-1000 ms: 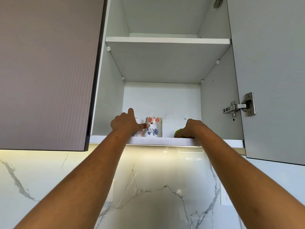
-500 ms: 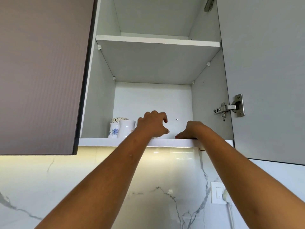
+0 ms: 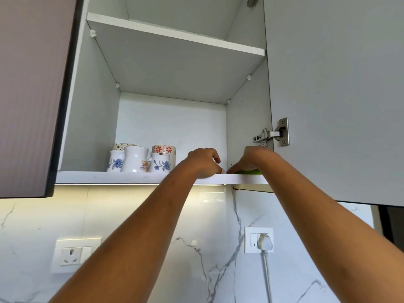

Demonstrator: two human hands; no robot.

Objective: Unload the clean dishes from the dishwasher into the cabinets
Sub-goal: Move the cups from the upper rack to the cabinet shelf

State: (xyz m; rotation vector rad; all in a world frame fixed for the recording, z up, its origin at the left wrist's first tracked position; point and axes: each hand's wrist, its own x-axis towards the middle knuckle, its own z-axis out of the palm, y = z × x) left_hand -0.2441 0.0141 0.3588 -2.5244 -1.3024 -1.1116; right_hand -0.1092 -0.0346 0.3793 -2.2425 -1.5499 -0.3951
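Observation:
Both arms reach up into an open wall cabinet. Several white mugs stand at the left of its bottom shelf (image 3: 113,177): a blue-flowered one (image 3: 115,161), a plain white one with a gold mark (image 3: 135,159), another blue-flowered one (image 3: 160,162) and a red-flowered one (image 3: 164,149) behind. My left hand (image 3: 204,162) hovers over the shelf's middle, fingers curled, holding nothing. My right hand (image 3: 251,159) presses down on a green item (image 3: 249,172) at the shelf's right end; only a green sliver shows under the hand.
The cabinet door (image 3: 336,95) stands open on the right with a metal hinge (image 3: 272,134). A closed dark door (image 3: 30,95) is on the left. The upper shelf (image 3: 175,33) shows nothing on it. Below, a marble backsplash carries a socket (image 3: 73,255) and a plugged-in white plug (image 3: 265,242).
My left hand let go of the mugs at the left and moved right toward the shelf's middle. My right hand stayed on the green item. The view shifted, showing the mugs grouped together.

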